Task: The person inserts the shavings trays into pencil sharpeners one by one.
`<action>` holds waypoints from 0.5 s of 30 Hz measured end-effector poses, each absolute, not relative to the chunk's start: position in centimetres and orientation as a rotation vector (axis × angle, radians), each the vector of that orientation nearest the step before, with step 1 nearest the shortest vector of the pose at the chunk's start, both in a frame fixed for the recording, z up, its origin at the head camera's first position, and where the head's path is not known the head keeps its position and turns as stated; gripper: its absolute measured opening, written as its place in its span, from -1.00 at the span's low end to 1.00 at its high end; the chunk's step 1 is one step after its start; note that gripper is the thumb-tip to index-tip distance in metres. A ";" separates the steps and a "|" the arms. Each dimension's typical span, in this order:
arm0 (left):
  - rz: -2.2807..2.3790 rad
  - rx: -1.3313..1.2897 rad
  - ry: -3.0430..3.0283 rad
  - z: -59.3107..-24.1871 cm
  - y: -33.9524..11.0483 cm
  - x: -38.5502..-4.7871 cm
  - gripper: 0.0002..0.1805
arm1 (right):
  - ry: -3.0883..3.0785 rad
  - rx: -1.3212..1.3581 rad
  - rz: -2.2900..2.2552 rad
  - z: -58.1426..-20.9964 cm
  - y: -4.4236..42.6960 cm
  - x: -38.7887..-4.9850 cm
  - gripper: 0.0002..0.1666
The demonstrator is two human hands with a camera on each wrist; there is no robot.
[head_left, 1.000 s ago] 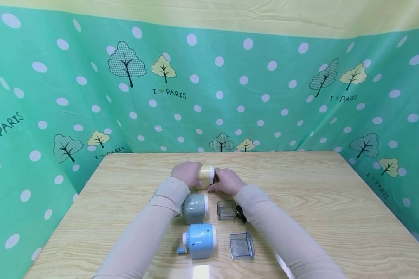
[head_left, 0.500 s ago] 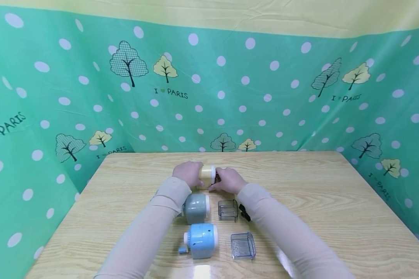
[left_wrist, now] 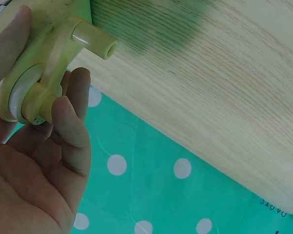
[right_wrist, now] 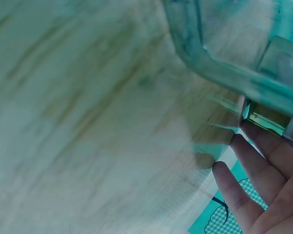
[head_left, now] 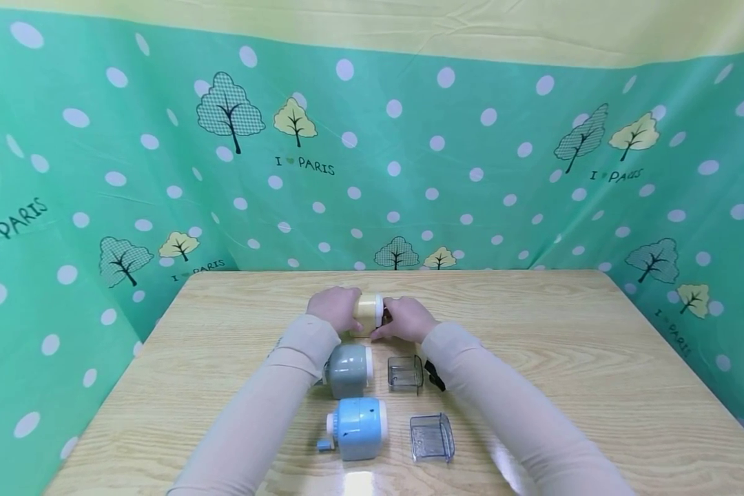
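Note:
My left hand (head_left: 335, 308) grips a yellow hand-crank pencil sharpener (head_left: 367, 315) lying on its side near the back of the table. In the left wrist view the thumb lies along its body, with fingers around the crank end; the crank handle (left_wrist: 93, 39) sticks out. At the sharpener's white front, my right hand (head_left: 409, 322) pinches a small see-through drawer (right_wrist: 268, 118), mostly hidden by the fingers. Whether it is inside the body I cannot tell. Nearer lie a grey-green sharpener (head_left: 349, 370) and a blue sharpener (head_left: 358, 428).
A smoky clear drawer (head_left: 404, 373) lies right of the grey-green sharpener, and a bluish clear drawer (head_left: 431, 438) right of the blue one. A black object (head_left: 435, 376) shows beside the right sleeve. Polka-dot cloth (head_left: 471, 172) hangs behind the wooden table (head_left: 552, 386).
Both hands stay at the yellow sharpener, with hardly any motion. The head view has shifted slightly, and the right forearm has moved a little to the right.

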State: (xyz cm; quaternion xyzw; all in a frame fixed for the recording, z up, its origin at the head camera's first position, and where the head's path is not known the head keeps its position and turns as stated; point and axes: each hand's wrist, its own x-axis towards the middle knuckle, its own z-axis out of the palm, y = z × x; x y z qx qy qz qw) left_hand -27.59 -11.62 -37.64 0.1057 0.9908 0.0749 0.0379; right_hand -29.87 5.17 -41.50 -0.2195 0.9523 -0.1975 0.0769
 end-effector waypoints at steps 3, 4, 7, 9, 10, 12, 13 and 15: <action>0.224 0.318 3.039 -37.7 -11.6 -27.6 -0.46 | 2.851 -0.654 -0.596 -41.5 5.1 -29.8 -0.38; 0.223 0.318 3.039 -37.7 -11.6 -27.6 -0.46 | 2.850 -0.653 -0.598 -41.6 5.1 -29.8 -0.39; 0.222 0.318 3.042 -37.8 -11.7 -27.6 -0.47 | 2.851 -0.643 -0.599 -41.5 5.0 -29.8 -0.41; 0.223 0.320 3.043 -37.8 -11.7 -27.7 -0.48 | 2.853 -0.636 -0.597 -41.5 4.9 -29.8 -0.41; 0.223 0.322 3.043 -37.8 -11.7 -27.7 -0.48 | 2.852 -0.634 -0.596 -41.5 4.9 -29.7 -0.41; 0.224 0.325 3.043 -37.9 -11.7 -27.7 -0.49 | 2.853 -0.633 -0.592 -41.5 4.9 -29.7 -0.41; 0.225 0.326 3.043 -37.9 -11.7 -27.7 -0.48 | 2.854 -0.634 -0.590 -41.5 4.9 -29.7 -0.41; 0.226 0.327 3.042 -37.9 -11.8 -27.7 -0.48 | 2.856 -0.635 -0.585 -41.6 4.9 -29.7 -0.41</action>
